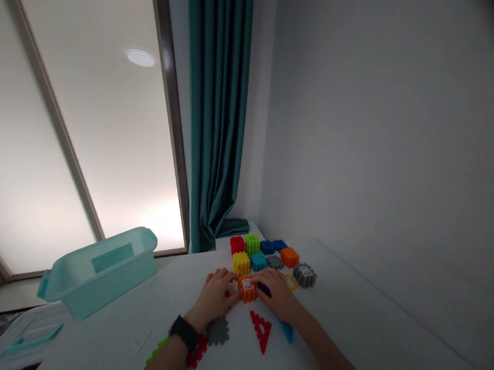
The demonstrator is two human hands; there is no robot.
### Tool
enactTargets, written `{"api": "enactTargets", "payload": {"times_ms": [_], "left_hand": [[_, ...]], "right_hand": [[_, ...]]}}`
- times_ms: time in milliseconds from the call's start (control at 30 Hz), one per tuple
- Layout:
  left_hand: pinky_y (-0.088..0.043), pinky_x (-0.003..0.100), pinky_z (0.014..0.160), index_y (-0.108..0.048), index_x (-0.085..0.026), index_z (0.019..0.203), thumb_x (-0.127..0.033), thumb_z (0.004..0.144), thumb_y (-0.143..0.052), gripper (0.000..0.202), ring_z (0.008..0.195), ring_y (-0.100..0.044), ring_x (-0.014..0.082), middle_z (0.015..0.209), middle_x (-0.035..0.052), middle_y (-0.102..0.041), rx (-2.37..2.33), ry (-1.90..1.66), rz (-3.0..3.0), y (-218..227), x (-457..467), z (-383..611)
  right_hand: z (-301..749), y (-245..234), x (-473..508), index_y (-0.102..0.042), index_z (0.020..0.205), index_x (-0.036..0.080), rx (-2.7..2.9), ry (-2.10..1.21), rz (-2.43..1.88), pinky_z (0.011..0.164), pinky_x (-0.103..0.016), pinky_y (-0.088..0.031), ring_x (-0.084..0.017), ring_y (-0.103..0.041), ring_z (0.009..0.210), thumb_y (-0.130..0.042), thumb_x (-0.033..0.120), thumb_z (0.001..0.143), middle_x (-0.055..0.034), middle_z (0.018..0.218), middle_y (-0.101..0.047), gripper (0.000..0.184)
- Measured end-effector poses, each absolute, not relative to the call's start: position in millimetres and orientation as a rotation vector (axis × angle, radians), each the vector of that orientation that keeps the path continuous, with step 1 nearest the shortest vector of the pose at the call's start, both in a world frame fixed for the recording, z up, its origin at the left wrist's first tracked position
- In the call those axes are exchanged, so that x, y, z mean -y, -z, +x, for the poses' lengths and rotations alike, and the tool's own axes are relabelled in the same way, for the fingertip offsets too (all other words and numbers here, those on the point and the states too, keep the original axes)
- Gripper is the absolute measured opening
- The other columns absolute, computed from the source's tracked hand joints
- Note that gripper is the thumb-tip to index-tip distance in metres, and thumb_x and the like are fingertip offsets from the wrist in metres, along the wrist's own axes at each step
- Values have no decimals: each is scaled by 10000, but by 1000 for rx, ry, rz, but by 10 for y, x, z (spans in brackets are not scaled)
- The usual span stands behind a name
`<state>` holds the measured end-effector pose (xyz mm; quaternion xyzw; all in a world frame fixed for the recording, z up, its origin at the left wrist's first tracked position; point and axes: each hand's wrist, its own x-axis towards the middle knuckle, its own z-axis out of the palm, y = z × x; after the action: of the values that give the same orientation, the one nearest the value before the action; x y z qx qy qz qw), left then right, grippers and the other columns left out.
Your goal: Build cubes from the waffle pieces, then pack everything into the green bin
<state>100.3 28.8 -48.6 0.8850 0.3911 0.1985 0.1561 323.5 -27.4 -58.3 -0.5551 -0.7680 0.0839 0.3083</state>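
Observation:
Between my two hands sits an orange block point(247, 289) with notched edges and a white window-like grid on top. My left hand point(216, 297), with a black watch at the wrist, has its fingers against the block's left side. Pressing from the right is my right hand point(277, 295), thumb and fingers on the block; a dark purple piece point(263, 288) shows under its fingers. Close to my hands lie a red triangular piece point(261, 331), a blue pointed piece point(287, 332), a grey flat piece point(217, 331) and a red flat piece point(197, 351).
Beyond my hands stand several notched blocks, among them a yellow block point(241, 263), a red block point(237, 245) and a grey block point(305, 275). A teal plastic bin point(107, 284) stands at the left. Behind the table hangs a green curtain point(221, 125); a wall point(385, 144) bounds the right.

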Motion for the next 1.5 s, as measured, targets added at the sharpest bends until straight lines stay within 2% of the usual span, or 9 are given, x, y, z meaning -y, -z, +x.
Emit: {"api": "enactTargets", "payload": {"times_ms": [333, 667, 900, 1000, 1067, 1267, 1500], "left_hand": [[-382, 438, 980, -661, -236, 1099, -338, 905, -585, 232, 1092, -586, 284, 1145, 67, -648, -1165, -548, 2594, 327, -230, 733], [-406, 423, 937, -667, -260, 1055, -302, 897, -621, 170, 1058, -576, 280, 1123, 67, -663, -1146, -441, 2697, 276, 42, 165], [-384, 426, 1030, -635, -289, 1195, -385, 831, -720, 386, 1149, -557, 290, 1231, 54, -621, -1089, -429, 2653, 269, 277, -210], [-376, 442, 1062, -597, -298, 1288, -444, 793, -761, 542, 1200, -530, 310, 1302, 70, -589, -1081, -452, 2657, 321, 349, -308], [-369, 457, 1078, -580, -297, 1316, -467, 796, -757, 575, 1229, -509, 322, 1337, 82, -570, -1096, -447, 2670, 377, 373, -343], [-355, 472, 1091, -571, -279, 1324, -422, 894, -660, 462, 1253, -490, 321, 1348, 98, -565, -1176, -454, 2710, 495, 232, -378], [-363, 440, 1071, -571, -304, 1340, -361, 965, -531, 381, 1228, -532, 290, 1342, 78, -594, -1138, -457, 2732, 396, 8, -278]], "right_hand": [[3200, 516, 327, -680, 1032, 231, 1946, -124, -1455, 1084, -493, -354, -265, -562, 1180, -486, 178, 886, -73, 1183, -688, 248], [2840, 406, 405, -667, 971, 211, 1942, -107, -1255, 1015, -463, -446, -266, -609, 1106, -440, 191, 937, -106, 1122, -692, 231], [2522, 292, 565, -662, 1014, 234, 2178, -249, -1186, 1047, -443, -436, -246, -612, 1103, -450, 174, 947, -79, 1126, -693, 231], [2386, 259, 647, -672, 1055, 243, 2326, -385, -1161, 1038, -409, -444, -241, -607, 1115, -481, 166, 937, -68, 1157, -686, 238], [2318, 263, 694, -676, 1078, 248, 2391, -457, -1167, 1037, -397, -444, -242, -600, 1131, -500, 154, 920, -64, 1191, -677, 254], [2290, 311, 798, -674, 1126, 272, 2460, -541, -1206, 1069, -399, -426, -245, -578, 1195, -510, 166, 909, -41, 1287, -648, 292], [2464, 439, 910, -675, 1197, 269, 2336, -490, -1332, 1155, -438, -366, -251, -510, 1325, -501, 179, 915, -55, 1392, -607, 344]]}}
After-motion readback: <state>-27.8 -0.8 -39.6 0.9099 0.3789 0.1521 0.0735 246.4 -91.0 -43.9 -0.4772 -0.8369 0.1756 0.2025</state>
